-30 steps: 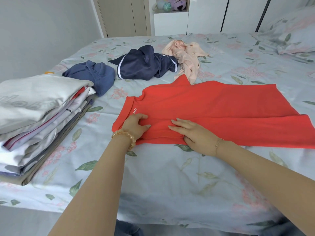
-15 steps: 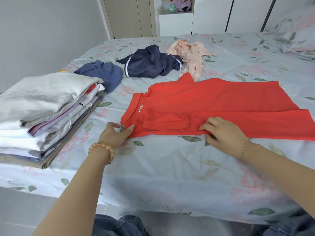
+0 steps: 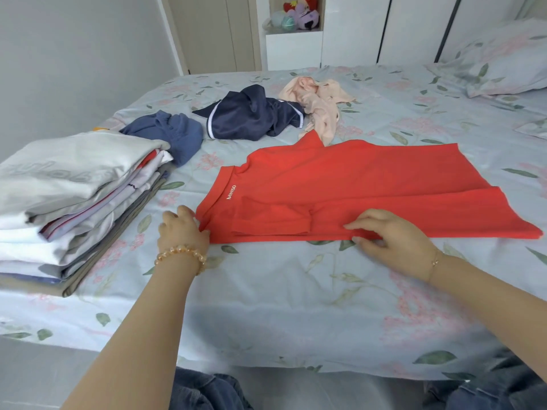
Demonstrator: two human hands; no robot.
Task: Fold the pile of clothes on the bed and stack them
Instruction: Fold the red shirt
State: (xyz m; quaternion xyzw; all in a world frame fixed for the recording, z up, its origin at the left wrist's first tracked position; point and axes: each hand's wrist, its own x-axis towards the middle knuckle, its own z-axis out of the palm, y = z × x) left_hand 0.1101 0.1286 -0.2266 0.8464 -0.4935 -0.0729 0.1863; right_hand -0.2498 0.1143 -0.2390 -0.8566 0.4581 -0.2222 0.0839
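Observation:
A red shirt (image 3: 349, 184) lies flat across the bed, collar to the left, with its near sleeve folded inward. My left hand (image 3: 183, 229) pinches the shirt's near left corner at the shoulder. My right hand (image 3: 384, 235) grips the shirt's near folded edge around its middle. A stack of folded clothes (image 3: 68, 196) sits at the bed's left edge. Unfolded behind the shirt are a blue garment (image 3: 174, 134), a navy garment with white trim (image 3: 254, 113) and a peach garment (image 3: 316, 99).
The floral bedsheet (image 3: 281, 291) covers the bed, whose near edge runs below my forearms. A pillow (image 3: 497, 63) lies at the far right. White wardrobe doors and a shelf of plush toys (image 3: 296, 16) stand behind the bed.
The left hand slid off the shirt's top to its near left corner and pinched it. The right hand shifted right along the near edge and gripped the fold. The sleeve now lies folded in.

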